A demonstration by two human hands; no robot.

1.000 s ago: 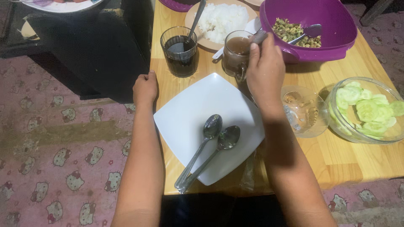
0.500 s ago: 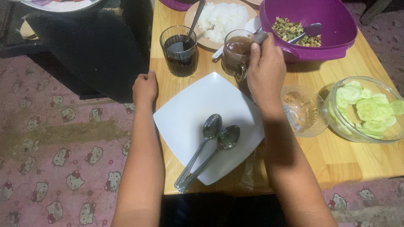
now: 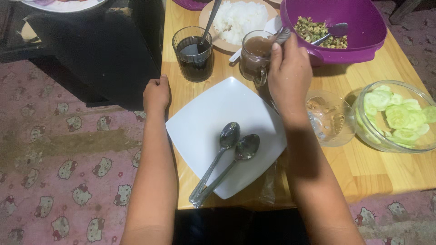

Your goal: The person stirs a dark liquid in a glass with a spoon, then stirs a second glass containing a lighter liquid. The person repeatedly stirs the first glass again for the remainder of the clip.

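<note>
My right hand [image 3: 289, 75] is closed on the metal handle of a spoon [image 3: 281, 36] that dips into a glass mug of brown drink [image 3: 254, 56]. My left hand [image 3: 156, 94] is a loose fist resting on the left edge of the wooden table [image 3: 363, 172], holding nothing. Between my arms lies a white square plate [image 3: 204, 122] with two metal spoons [image 3: 229, 154] side by side on it.
A glass of dark drink [image 3: 194, 53] with a spoon stands behind the plate. A plate of white rice [image 3: 238, 20], a purple bowl [image 3: 359, 31] of chopped food with a spoon, an empty glass bowl [image 3: 330, 119] and a glass bowl of cucumber slices [image 3: 397, 117] surround it. Patterned pink floor lies left.
My right hand has shifted slightly up and right with the spoon in the mug. The left hand has stayed put.
</note>
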